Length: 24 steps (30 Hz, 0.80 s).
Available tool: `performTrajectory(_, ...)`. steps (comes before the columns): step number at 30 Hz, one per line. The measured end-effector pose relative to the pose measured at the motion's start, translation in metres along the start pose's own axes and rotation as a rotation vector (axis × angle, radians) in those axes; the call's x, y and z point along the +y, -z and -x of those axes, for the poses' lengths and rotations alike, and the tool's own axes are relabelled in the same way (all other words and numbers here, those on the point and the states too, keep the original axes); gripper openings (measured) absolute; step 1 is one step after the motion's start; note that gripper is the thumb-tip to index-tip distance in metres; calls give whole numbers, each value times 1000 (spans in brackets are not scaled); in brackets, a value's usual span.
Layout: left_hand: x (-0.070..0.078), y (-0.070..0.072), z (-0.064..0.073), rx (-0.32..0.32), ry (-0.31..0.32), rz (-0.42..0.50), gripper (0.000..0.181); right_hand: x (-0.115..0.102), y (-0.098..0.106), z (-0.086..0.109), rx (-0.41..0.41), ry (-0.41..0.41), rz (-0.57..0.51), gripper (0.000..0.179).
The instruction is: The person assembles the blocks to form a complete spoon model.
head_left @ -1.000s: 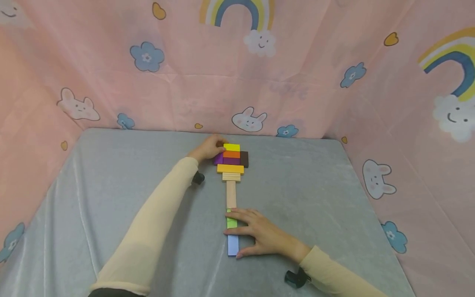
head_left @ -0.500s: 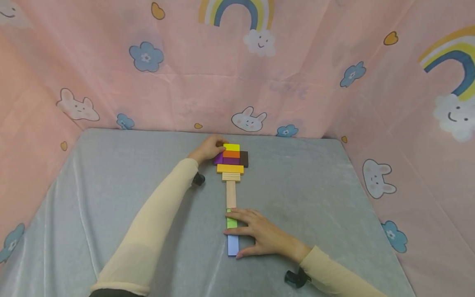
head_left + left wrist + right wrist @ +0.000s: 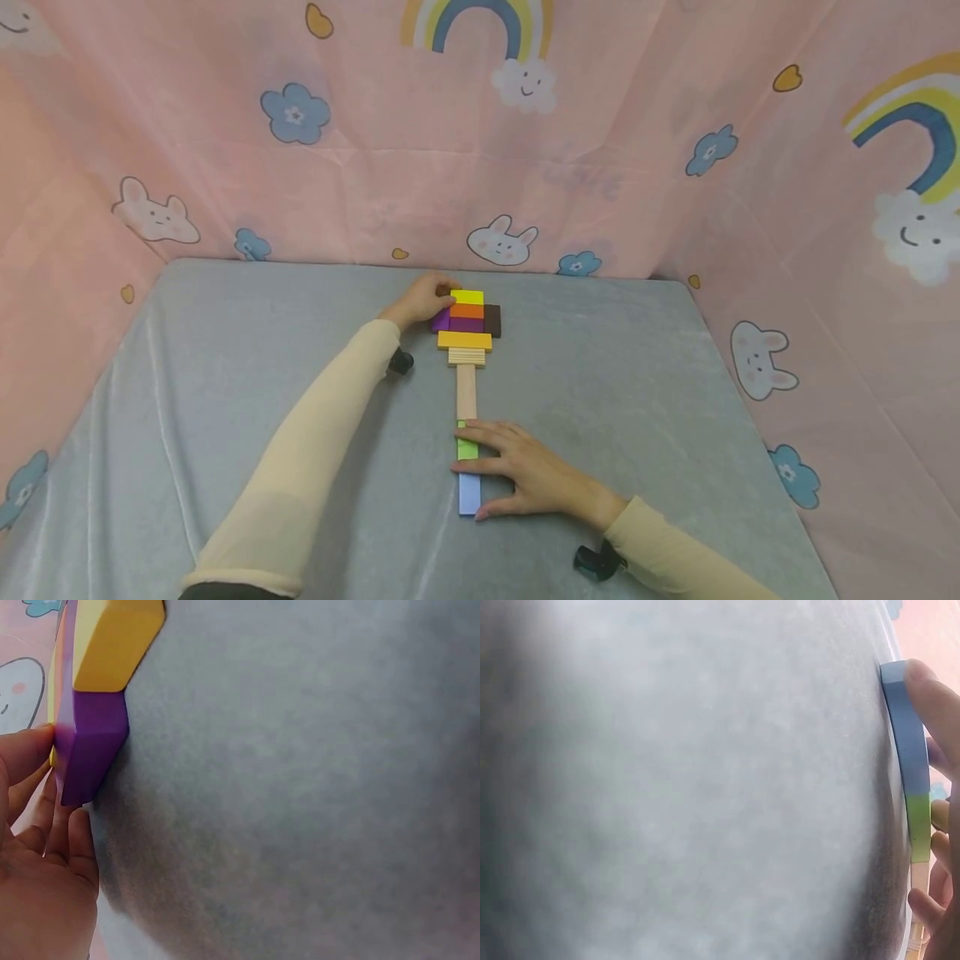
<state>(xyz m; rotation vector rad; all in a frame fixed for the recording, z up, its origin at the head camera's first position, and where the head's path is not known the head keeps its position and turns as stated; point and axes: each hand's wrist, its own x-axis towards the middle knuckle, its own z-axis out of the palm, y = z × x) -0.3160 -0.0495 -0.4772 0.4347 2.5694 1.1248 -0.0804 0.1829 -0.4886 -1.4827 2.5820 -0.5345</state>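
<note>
A line of coloured blocks lies on the grey cloth in the head view. My left hand (image 3: pixel 420 302) is at the far end, its thumb against the upper left blocks and its fingers curled by the end of a purple block (image 3: pixel 94 739). Beside it are a yellow block (image 3: pixel 467 297), an orange block (image 3: pixel 467 312) and a dark brown block (image 3: pixel 492 321). My right hand (image 3: pixel 536 475) is spread over the near end. Its fingers lie straight across the green block (image 3: pixel 468 450), and its thumb touches the blue block (image 3: pixel 469 496). Some fingertips are hidden.
Between the hands lie an amber block (image 3: pixel 465 341), thin wooden slats (image 3: pixel 467 357) and a plain wooden block (image 3: pixel 466 392). A pink printed curtain (image 3: pixel 360 192) hangs behind the cloth-covered table (image 3: pixel 637 392). A black wrist device (image 3: pixel 598 562) sits near the right cuff.
</note>
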Motion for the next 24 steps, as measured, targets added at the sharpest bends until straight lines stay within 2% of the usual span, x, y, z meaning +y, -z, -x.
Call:
performTrajectory(10,1,1,0,-6,24,23,37,2,2,-1,-32,-11,-13,66)
performTrajectory(17,-6,5,2,15,8,23,39,4,3,-1,23,19,-3,71)
performTrajectory(21,-9,16,12,27,-3,42,40,11,12,-1,77,-14,6,72)
performTrajectory(24,-13,27,26,66,-30,34,39,21,26,0,120,-53,54,72)
